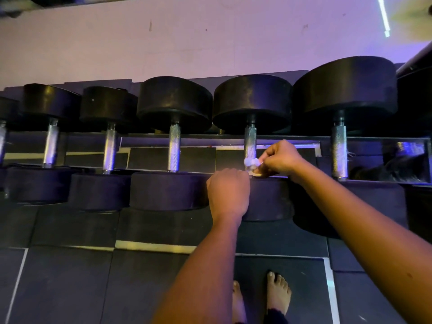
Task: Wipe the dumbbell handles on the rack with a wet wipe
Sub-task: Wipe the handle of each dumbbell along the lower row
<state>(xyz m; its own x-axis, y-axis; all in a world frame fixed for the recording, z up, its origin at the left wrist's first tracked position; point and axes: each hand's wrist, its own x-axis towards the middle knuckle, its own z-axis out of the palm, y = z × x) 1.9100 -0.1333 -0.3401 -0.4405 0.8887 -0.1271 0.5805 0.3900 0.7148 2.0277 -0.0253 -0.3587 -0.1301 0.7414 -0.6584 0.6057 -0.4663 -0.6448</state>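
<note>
A big pale wall (210,43) with a purple glow is at the back, and dark floor mats (70,277) with pale lines lie below. A long dark metal rack (292,137) runs from side to side. On it sits a row of black round-ended dumbbells (174,101) with shiny silver bars, and they get bigger toward the right. The fourth dumbbell (252,101) from the left of the bigger ones is the one being cleaned. Two bare arms reach up to it from the bottom. The right hand (280,160) is by the lower part of its rough silver handle (250,139). Its fingers (268,157) pinch a small white crumpled wet wipe (251,162), and the wet wipe is pressed against the handle. The left hand (228,190) is just below and to the left, in front of the near black end of that dumbbell. Its fingers are curled under, and I cannot tell if they hold anything. Two bare feet (278,291) stand on the floor mats.
</note>
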